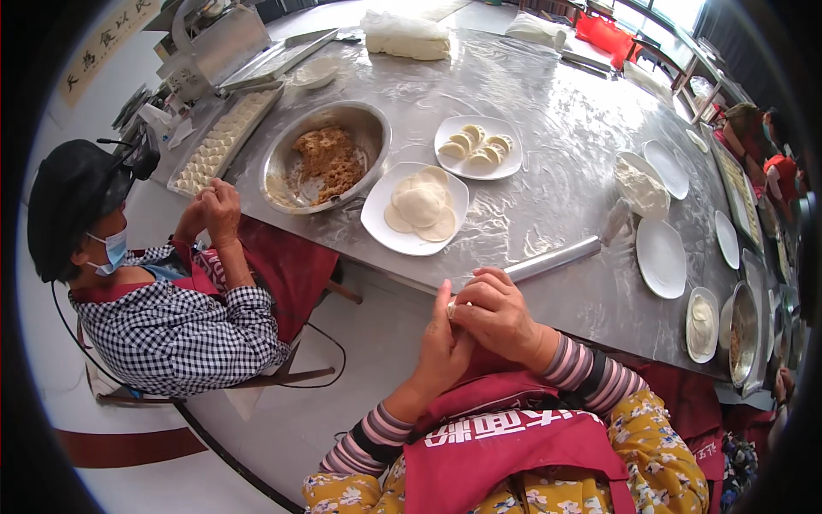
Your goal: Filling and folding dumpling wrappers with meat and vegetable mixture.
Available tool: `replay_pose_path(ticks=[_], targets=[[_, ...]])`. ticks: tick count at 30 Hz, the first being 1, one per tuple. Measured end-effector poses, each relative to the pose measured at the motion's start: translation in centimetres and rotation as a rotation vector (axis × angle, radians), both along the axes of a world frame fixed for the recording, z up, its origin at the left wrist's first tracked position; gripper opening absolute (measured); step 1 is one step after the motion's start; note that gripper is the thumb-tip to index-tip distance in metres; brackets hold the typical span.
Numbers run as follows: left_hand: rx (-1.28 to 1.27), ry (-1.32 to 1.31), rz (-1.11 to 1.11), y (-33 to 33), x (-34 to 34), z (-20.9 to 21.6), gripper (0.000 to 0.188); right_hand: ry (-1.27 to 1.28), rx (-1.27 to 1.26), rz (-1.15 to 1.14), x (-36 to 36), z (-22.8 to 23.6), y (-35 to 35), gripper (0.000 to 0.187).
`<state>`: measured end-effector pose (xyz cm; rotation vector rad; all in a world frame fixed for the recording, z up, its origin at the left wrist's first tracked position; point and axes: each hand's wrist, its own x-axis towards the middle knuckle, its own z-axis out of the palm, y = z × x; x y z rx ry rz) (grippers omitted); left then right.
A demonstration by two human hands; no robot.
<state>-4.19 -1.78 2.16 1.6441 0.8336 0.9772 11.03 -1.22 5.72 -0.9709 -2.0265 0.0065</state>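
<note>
In front of my apron, at the table's near edge, my left hand [441, 349] and my right hand [501, 310] are closed together on a small pale dumpling [454, 308]. Only a bit of its dough shows between the fingers. Just beyond them, round dough wrappers [421, 206] overlap on a square white plate [377, 224]. Folded dumplings [476, 146] rest on another white plate [505, 169] behind it. To the left, a large steel bowl [377, 128] contains brown minced filling [330, 158]. A metal tube-like roller [552, 259] lies near my right hand.
At the left a co-worker [171, 317] in a checked shirt sits with hands raised near a tray of dumplings [224, 137]. White plates [661, 257] and a bowl of flour [642, 188] stand to the right. Wrapped dough [404, 36] lies at the table's far side.
</note>
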Motion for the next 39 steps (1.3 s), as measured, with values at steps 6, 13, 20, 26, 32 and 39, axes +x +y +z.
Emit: replay_pose_path(ticks=[6,13,20,26,32,39], targets=[[0.067,-0.028,-0.181,1.5,1.3,0.1,0.058,0.09,0.026,-0.054,1.6,-1.0,-0.6,0.015],[-0.174,0.078,-0.196,0.9,-0.2,4.3,0.028,0.232,0.0,0.125,-0.7,-1.7,0.5,0.01],[-0.212,0.03,-0.143,0.7,0.1,1.7,0.027,0.405,-0.264,0.231,0.1,-2.7,0.5,0.018],[-0.324,0.022,-0.122,-0.5,0.8,4.9,0.031,0.444,-0.124,0.263,0.1,-2.8,0.5,0.006],[-0.304,-0.057,-0.096,-0.6,0.6,3.5,0.035,0.598,-0.319,0.186,-0.1,-1.2,-1.0,0.007],[-0.31,-0.02,-0.031,-1.0,1.1,3.6,0.036,0.586,-0.334,0.298,0.1,-2.0,-0.9,0.01]])
